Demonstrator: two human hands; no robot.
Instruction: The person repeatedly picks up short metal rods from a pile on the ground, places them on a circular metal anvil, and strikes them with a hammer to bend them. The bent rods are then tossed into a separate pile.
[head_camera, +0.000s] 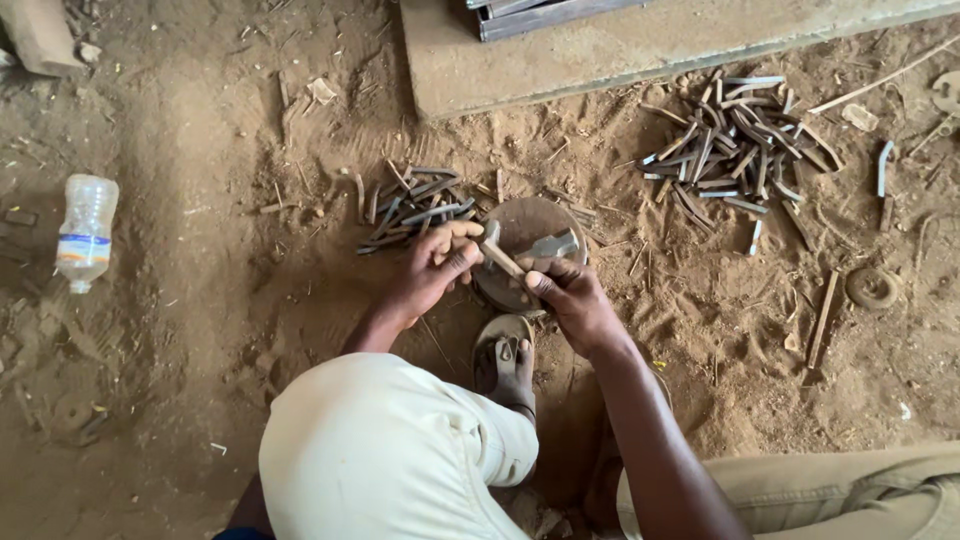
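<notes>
On the round anvil plate, centre: left hand curled shut, pinching a short metal strip that lies slanting across the plate
Right hand: closed in a fist, gripping what looks like a hammer whose grey head rests on the plate just beyond the strip; the grip itself is hidden under the fingers
Anvil plate: dark round disc bedded in the sandy floor, directly ahead of a sandalled foot
Strip position: touching the plate, one end in the left fingers, the other toward the right hand
Doing it well, as I judge it: keep the strip flat against the disc, fingertips back from the struck spot, blows short and square so the piece does not skip off into the sand
Near pile: bent dark strips just left of the plate, beside the left hand
Far pile: larger heap of similar strips, well apart to the upper right
Beyond: concrete slab edge at top; plastic bottle lying far left; small rusty disc at right
</notes>
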